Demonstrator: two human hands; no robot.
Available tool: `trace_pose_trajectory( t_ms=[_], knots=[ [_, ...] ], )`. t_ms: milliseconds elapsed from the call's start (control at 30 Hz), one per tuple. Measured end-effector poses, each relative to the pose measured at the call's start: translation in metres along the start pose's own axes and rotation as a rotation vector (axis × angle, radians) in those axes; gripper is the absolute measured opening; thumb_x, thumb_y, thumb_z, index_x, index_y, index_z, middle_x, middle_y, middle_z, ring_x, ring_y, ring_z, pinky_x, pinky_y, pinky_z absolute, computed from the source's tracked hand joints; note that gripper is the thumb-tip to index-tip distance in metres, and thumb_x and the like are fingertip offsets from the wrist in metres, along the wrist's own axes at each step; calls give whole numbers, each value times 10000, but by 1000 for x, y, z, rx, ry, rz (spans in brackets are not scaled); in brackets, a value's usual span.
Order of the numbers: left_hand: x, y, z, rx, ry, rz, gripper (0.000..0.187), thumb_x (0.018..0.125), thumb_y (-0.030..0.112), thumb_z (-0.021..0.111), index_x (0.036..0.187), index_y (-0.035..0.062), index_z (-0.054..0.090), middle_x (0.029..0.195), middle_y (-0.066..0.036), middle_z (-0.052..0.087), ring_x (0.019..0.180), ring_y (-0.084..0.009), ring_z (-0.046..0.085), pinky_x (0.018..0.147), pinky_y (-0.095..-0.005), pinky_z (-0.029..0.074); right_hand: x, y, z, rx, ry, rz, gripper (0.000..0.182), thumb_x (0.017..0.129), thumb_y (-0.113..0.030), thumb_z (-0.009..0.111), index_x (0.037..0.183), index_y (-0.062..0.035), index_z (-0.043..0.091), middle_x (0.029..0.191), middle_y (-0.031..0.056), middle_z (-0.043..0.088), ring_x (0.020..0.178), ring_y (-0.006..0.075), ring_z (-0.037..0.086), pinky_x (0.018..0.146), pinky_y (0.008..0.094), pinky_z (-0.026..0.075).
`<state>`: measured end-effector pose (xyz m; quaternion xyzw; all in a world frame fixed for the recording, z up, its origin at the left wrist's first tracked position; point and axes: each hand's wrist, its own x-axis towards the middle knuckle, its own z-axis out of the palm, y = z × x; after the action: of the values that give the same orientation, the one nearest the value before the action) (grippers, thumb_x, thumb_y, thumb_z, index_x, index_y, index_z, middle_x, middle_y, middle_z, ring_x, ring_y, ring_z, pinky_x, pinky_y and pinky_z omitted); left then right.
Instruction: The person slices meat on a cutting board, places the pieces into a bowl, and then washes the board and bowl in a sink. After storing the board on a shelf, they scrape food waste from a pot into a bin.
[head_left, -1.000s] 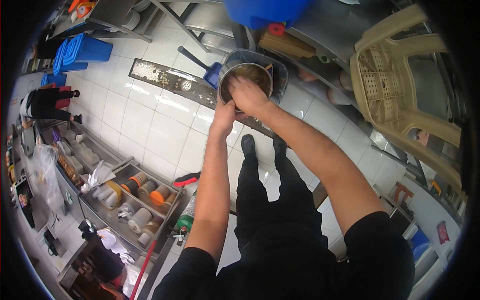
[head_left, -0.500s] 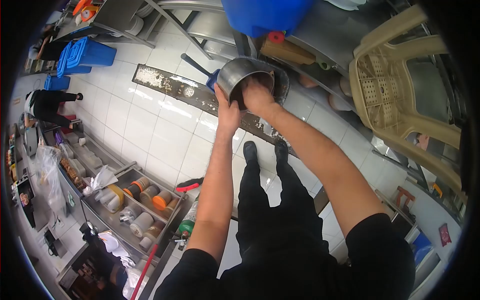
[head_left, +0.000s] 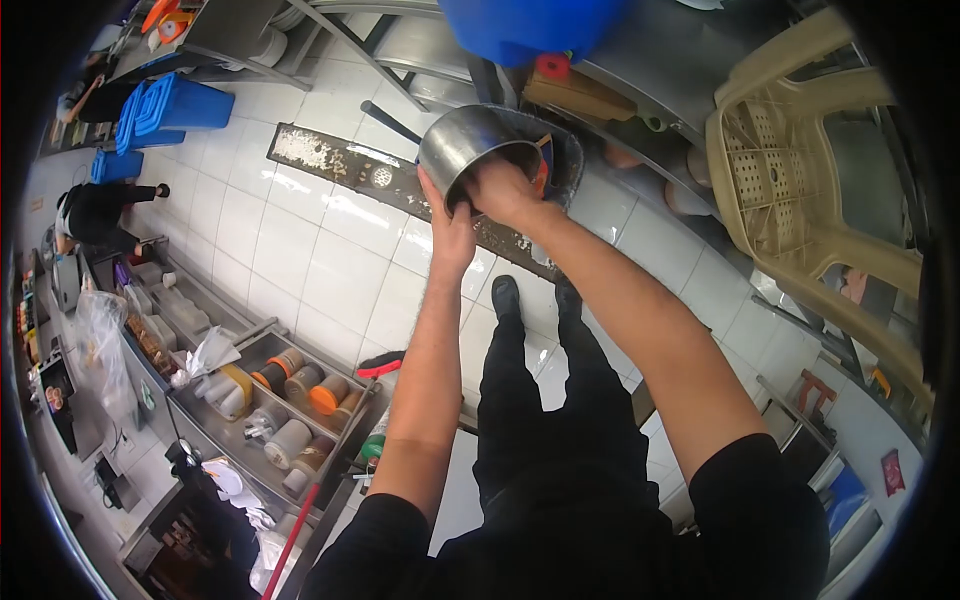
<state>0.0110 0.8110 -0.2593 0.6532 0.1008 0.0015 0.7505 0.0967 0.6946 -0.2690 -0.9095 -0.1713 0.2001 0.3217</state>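
Note:
A cylindrical metal pot (head_left: 455, 142) is tilted with its mouth toward me and to the right. My left hand (head_left: 450, 225) grips its near rim, thumb and fingers wrapped around the edge. Inside the mouth is my right hand (head_left: 503, 190); its fingers are hidden by the pot wall, so what they hold or touch cannot be made out. Just behind the pot stands a dark bin (head_left: 572, 150) with some orange and dark contents showing. A dark handle (head_left: 390, 121) sticks out to the left of the pot.
A metal floor grate (head_left: 335, 165) crosses the white tiles. A blue container (head_left: 530, 25) stands at the top, and a beige plastic chair (head_left: 740, 200) is at right. At left, a counter holds several jars (head_left: 328, 395). A person (head_left: 95, 210) bends over at far left.
The pot and both my hands have shifted slightly left and up. More of the dark bin's contents now shows behind the pot, while the blue part of the handled tool is covered.

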Motion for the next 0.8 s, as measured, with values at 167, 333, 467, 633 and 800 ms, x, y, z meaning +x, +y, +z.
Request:
trace_pose_trajectory(
  t_ms=[167, 333, 467, 633, 800],
  knots=[
    [11, -2, -11, 386, -154, 142, 870, 969, 28, 451, 1653, 69, -85, 1683, -245, 173, 1526, -345, 296, 1189, -414, 352, -16, 0, 1, 128, 336, -294, 451, 917, -215, 668, 1323, -26, 611, 1317, 235, 631, 1228, 385, 603, 1046, 461, 466],
    [26, -6, 3, 687, -79, 246, 880, 945, -73, 450, 1632, 14, -94, 1644, -331, 232, 1499, -442, 347, 1203, -453, 326, -35, 25, -20, 39, 92, -220, 403, 956, -219, 638, 1331, -71, 625, 1308, 204, 635, 1260, 374, 574, 1067, 448, 455],
    [56, -26, 4, 767, 51, 245, 877, 942, -52, 459, 1615, -32, -102, 1634, -341, 237, 1496, -444, 341, 1215, -426, 295, -40, 92, 10, -532, -9, -379, 374, 986, -146, 498, 1314, -12, 618, 1322, 168, 630, 1311, 322, 556, 1083, 420, 474],
    [92, -78, -20, 337, 138, 97, 885, 930, -17, 477, 1604, -75, -94, 1648, -328, 213, 1524, -408, 294, 1234, -381, 247, -49, 109, 18, -370, 157, -281, 418, 926, -62, 527, 1332, 15, 590, 1403, 156, 576, 1343, 322, 524, 1115, 413, 463],
    [77, -60, -18, -135, 26, -126, 917, 964, 3, 478, 1637, 55, -143, 1641, -239, 252, 1446, -349, 406, 1140, -379, 410, -35, 63, 3, -168, 254, -223, 438, 902, -7, 527, 1335, 10, 589, 1412, 168, 570, 1340, 334, 527, 1123, 418, 459]
  ],
)
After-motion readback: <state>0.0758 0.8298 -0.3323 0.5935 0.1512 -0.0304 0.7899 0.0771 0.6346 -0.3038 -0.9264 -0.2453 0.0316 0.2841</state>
